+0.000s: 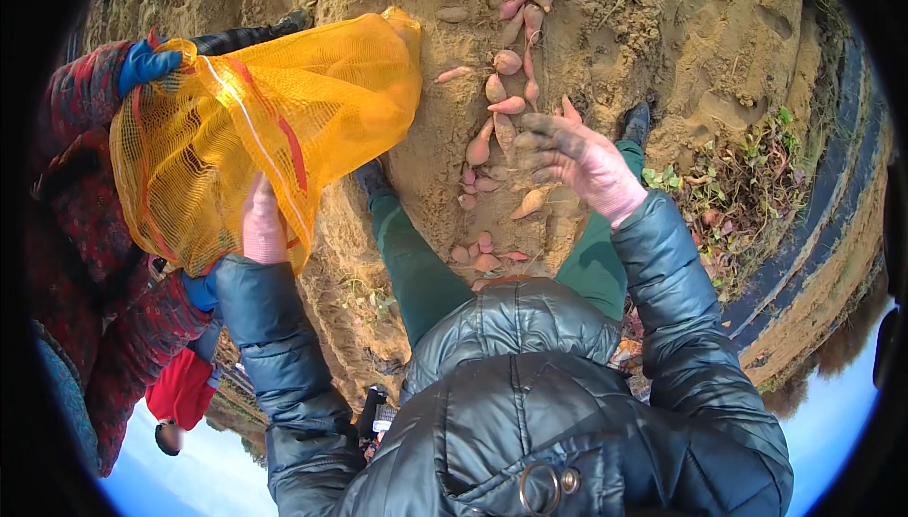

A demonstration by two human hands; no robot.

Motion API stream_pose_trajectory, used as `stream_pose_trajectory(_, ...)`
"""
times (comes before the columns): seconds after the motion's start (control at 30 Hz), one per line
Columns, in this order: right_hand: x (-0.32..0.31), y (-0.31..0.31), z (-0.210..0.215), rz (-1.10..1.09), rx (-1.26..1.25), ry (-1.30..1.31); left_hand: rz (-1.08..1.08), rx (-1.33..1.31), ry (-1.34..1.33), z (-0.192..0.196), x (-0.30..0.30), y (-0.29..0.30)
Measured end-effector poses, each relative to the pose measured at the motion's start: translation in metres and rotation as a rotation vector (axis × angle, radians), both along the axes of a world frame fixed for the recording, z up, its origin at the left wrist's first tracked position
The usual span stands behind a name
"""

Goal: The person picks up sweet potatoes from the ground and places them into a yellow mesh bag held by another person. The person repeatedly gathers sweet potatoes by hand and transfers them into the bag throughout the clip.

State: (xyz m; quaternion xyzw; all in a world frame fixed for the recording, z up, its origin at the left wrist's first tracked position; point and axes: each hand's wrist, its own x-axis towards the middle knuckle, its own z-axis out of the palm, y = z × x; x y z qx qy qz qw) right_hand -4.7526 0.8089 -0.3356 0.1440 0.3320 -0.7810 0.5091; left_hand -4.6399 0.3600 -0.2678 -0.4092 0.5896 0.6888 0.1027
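Over the sandy ridge [662, 35], a yellow mesh sack [265, 129] is being held open by the left hand [263, 224], gripping its edge, and a co-worker's blue glove [147, 63]. Little can be seen inside it. Sweet potatoes [511, 91] are lying below the right hand [577, 157], spread empty; a slackened grip would probably be closing the mouth.

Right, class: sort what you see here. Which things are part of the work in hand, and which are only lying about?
In hand:
- orange mesh sack, gripped by the left hand
- pink sweet potatoes lying in a row on the sandy soil
- right hand, soiled, open above them
- another person's blue glove on the sack's edge

Lying about:
- weeds and dead leaves
- dark sheeting
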Motion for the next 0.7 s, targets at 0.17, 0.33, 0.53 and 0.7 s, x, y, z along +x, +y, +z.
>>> stream_pose_trajectory(0.17, 0.033, 0.345, -0.022, -0.938, 1.206, -0.071, -0.302, -0.116, 0.062, 0.032, 0.013, 0.038)
stream_pose_trajectory(0.33, 0.187, 0.509, 0.039, -1.104, 1.539, -0.259, -0.210, -0.042, 0.086, 0.054, -0.006, 0.062)
stream_pose_trajectory(0.53, 0.254, 0.446, 0.002, -1.064, 1.186, -0.495, -0.534, -0.404, -0.127, 0.057, -0.039, 0.078)
stream_pose_trajectory(0.7, 0.245, 0.413, -0.020, -0.917, 1.205, -0.434, -0.426, -0.807, 0.107, 0.069, -0.066, 0.045)
